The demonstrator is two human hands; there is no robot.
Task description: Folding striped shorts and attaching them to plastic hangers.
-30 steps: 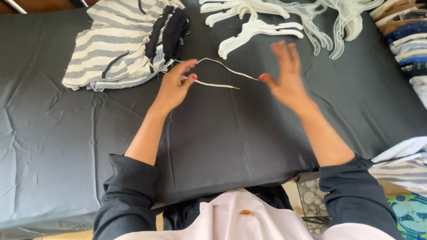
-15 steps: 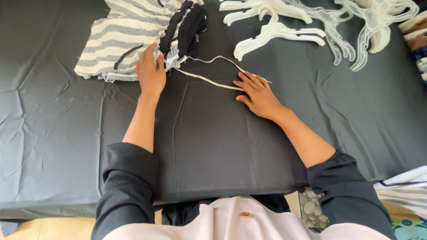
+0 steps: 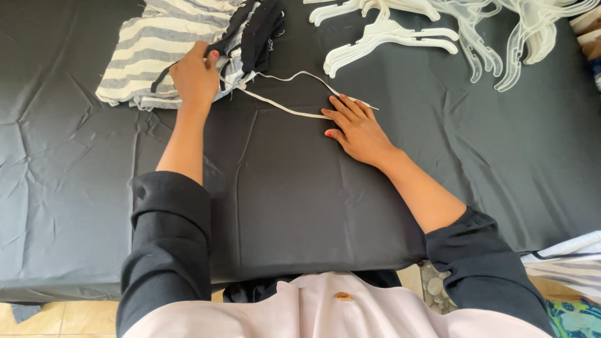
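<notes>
From beside her, the right hand (image 3: 357, 128) lies flat, fingers together, pinning the thin white fabric strap (image 3: 285, 107) on the black table cover (image 3: 282, 188), while farther off the left hand (image 3: 195, 76) pinches the grey-and-white striped garment (image 3: 153, 50); best keep that strap taut.

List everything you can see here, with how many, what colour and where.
striped garment: one, grey and cream, far left of table, under the left hand
dark garment: one, black, beside the striped one
white strap: one, loops from the garments to the right hand
hangers: a pile, white and clear plastic, far right
table cover: one, black
striped cloth: one, lower right edge
left hand: grips the striped garment
right hand: flat, fingers on the strap
</notes>
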